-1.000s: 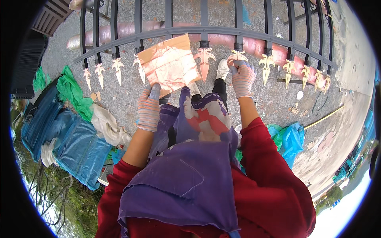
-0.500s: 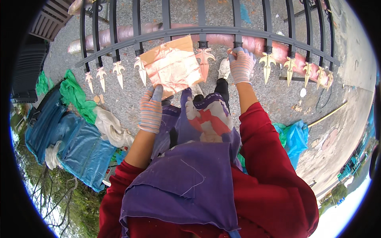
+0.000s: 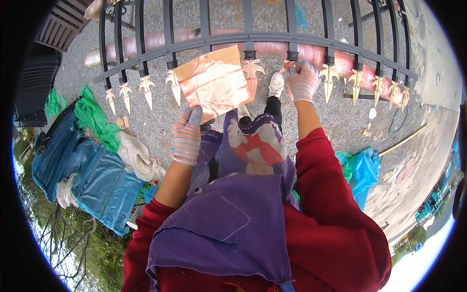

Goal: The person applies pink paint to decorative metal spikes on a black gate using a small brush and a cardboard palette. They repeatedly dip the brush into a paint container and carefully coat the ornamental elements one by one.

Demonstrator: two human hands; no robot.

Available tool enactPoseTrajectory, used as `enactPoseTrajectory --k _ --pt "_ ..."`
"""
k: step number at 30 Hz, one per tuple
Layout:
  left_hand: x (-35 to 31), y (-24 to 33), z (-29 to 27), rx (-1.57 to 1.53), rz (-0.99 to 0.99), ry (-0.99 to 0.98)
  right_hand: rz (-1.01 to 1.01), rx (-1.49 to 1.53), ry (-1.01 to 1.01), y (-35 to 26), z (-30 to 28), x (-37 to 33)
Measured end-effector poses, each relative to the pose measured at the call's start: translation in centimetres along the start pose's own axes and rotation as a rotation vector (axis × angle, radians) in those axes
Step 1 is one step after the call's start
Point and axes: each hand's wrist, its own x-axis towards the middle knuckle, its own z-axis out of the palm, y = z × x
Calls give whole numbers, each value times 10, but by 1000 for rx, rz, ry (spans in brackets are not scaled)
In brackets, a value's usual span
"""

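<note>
My left hand (image 3: 188,136), in a striped glove, grips the lower left corner of a cardboard sheet (image 3: 214,80) smeared with shiny copper colour. The sheet lies tilted behind and beside a copper-coloured spearhead finial (image 3: 252,73) of a dark metal fence (image 3: 224,40). My right hand (image 3: 303,83), gloved the same way, is closed at the finial (image 3: 287,66) just to the right, covering most of it. Whatever its fingers may hold is hidden. Pale gold finials (image 3: 329,80) tip the bars on both sides.
A pink plastic-wrapped roll (image 3: 311,53) lies under the fence bars. Blue sheeting (image 3: 92,170) and green netting (image 3: 90,112) are heaped at left. More blue plastic (image 3: 364,173) and a thin stick (image 3: 404,139) lie at right. My shoe (image 3: 276,85) is below the fence.
My right hand has shifted slightly right and down across its finial, uncovering some of the copper-coloured upper part. My left hand and the cardboard have stayed nearly in place.
</note>
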Motion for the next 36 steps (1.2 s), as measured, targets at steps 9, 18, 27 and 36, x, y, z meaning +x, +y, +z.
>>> enactPoseTrajectory --k 9,18,27,36 --pt "3 -2 4 -45 -105 40 61 28 -60 -4 -5 0" --pt "-2 -8 8 -301 -126 -56 174 356 -54 24 -18 5" --pt "6 11 13 -392 -304 -30 187 172 -162 49 -22 -87" --pt "4 -6 10 40 38 -49 154 133 -194 28 -15 -74"
